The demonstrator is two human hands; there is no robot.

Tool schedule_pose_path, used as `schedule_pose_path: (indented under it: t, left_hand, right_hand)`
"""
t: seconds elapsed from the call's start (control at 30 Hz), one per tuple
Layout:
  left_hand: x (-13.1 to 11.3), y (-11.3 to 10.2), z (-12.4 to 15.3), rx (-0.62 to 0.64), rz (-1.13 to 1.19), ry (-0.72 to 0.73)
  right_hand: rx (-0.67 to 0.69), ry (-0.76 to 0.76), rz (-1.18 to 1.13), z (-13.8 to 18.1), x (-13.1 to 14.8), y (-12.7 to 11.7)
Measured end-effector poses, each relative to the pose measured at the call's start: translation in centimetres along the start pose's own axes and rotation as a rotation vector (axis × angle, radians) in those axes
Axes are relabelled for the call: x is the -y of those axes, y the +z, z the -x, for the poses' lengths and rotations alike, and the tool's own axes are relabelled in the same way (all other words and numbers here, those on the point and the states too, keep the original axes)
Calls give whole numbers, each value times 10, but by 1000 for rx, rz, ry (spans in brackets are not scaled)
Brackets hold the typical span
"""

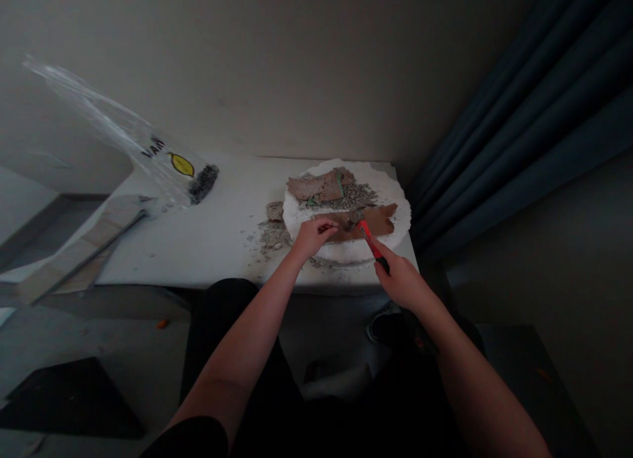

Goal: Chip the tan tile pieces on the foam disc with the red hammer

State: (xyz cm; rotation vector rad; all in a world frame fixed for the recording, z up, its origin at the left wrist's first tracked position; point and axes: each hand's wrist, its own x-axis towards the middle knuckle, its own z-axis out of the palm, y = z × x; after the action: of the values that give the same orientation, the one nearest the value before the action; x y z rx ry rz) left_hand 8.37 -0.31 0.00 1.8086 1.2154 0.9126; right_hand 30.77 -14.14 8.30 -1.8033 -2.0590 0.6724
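Observation:
A white round slab [395, 207] lies on the low white table [208, 240]. On it rest brown flat tile pieces [321, 186] and grey rubble [353, 196]. My right hand [401, 279] is closed round the red and black handle of a small hammer [368, 239], whose head rests on a brown tile piece [378, 219]. My left hand [312, 235] pinches the left end of that same brown piece, with something small and red between its fingers.
Grey crumbs [271, 237] and a small chunk [275, 211] lie left of the slab. A clear plastic bag [148, 156] with a yellow mark stands at the table's left. A long board [79, 247] leans there. Dark curtains [519, 142] hang right.

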Motion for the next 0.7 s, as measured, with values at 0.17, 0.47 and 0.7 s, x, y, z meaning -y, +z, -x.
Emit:
schedule_pose_path:
  t: [0.17,0.47,0.7]
  left_hand:
    - [-1,1,0,19,1,1]
    - [1,4,0,27,-34,16]
    - [4,5,1,35,-49,48]
  right_hand:
    - [1,-5,25,0,0,-1]
    - [-9,-15,-15,-1,-2,1]
    - [-10,-23,-17,-1,-3,1]
